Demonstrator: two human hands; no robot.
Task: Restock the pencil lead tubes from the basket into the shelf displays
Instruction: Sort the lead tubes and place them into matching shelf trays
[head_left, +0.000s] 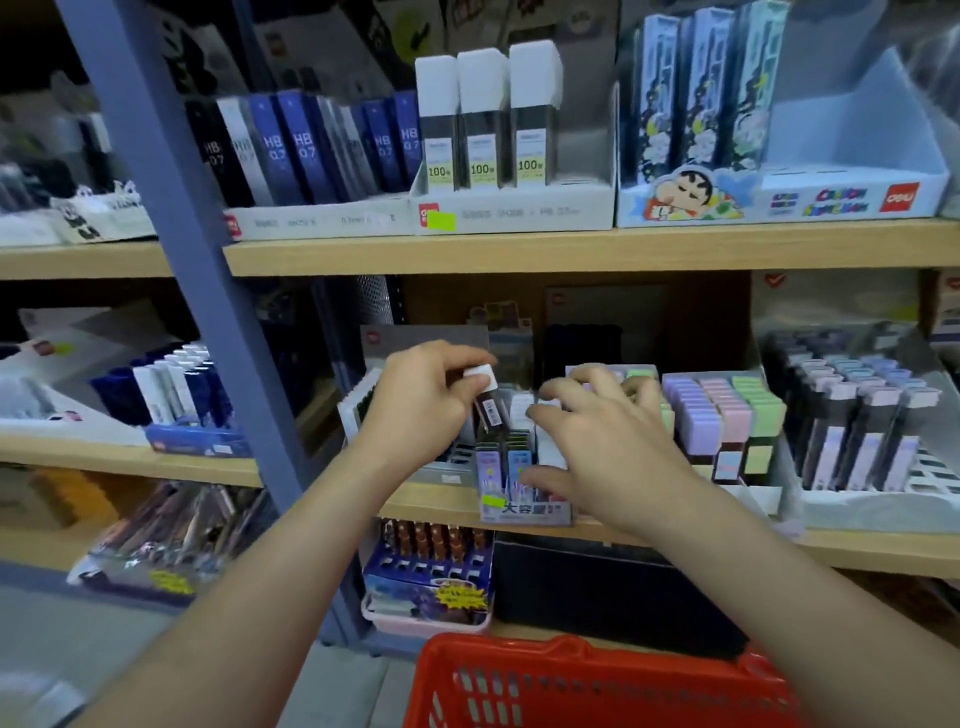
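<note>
Left hand holds lead tube; right hand covers box; basket below

The red basket was cut off by the bottom edge, its inside unseen. The right hand covered much of the display box, fingertips blurred. The tube bore an unreadable label.

Basket below shelf; display box on shelf
</note>
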